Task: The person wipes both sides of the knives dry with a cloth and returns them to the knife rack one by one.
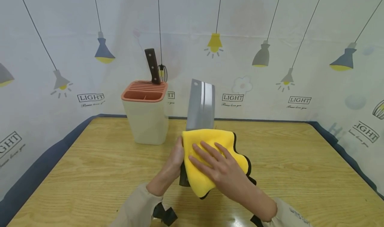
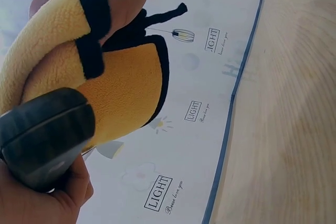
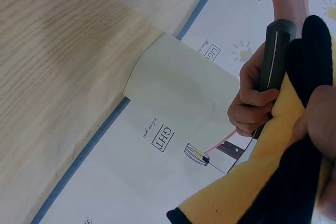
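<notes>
A cleaver stands blade up in front of me, its broad steel blade (image 1: 200, 103) bare at the top. My left hand (image 1: 172, 160) grips its dark handle (image 2: 47, 129), fingers curled round it in the right wrist view. A yellow cloth (image 1: 210, 137) with black edging covers the lower blade. My right hand (image 1: 223, 170) lies over the cloth with four fingers stretched across its front. The thumb, hidden in the head view, holds the cloth at its edge in the right wrist view. Cloth and hand hide the lower blade.
A cream knife block (image 1: 147, 120) with an orange slotted top stands at the back left of the wooden table (image 1: 90, 173). One dark-handled knife (image 1: 153, 67) sticks up from it. Behind the table hangs a white sheet (image 1: 186, 23) printed with lamps.
</notes>
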`<state>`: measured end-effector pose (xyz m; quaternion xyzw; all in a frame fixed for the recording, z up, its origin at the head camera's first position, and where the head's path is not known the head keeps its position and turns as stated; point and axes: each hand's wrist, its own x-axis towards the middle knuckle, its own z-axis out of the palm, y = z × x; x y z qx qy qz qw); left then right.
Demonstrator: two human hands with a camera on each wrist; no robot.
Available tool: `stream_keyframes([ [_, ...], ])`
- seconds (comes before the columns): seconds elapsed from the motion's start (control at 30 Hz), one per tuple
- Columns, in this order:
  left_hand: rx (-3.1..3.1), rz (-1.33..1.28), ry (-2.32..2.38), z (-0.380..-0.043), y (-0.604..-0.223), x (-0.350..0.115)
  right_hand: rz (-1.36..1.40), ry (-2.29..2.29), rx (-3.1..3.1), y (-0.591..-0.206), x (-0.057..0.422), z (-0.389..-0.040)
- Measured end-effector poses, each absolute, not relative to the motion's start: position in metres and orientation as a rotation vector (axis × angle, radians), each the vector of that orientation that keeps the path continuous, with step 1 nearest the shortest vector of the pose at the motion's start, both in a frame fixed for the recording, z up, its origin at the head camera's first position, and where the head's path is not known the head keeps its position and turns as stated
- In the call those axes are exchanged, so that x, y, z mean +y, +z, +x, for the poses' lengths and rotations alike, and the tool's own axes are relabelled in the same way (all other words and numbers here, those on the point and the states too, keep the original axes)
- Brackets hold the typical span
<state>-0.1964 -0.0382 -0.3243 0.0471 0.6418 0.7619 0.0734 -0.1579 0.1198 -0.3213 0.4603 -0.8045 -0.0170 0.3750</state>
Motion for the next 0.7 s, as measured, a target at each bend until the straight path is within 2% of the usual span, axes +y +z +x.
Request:
stream_keyframes([
  [0.7,2.03,0.269,2.232,-0.193,-0.33,-0.033,1.052,-0.162,-2.06,-0.312,0.122,-0.174],
])
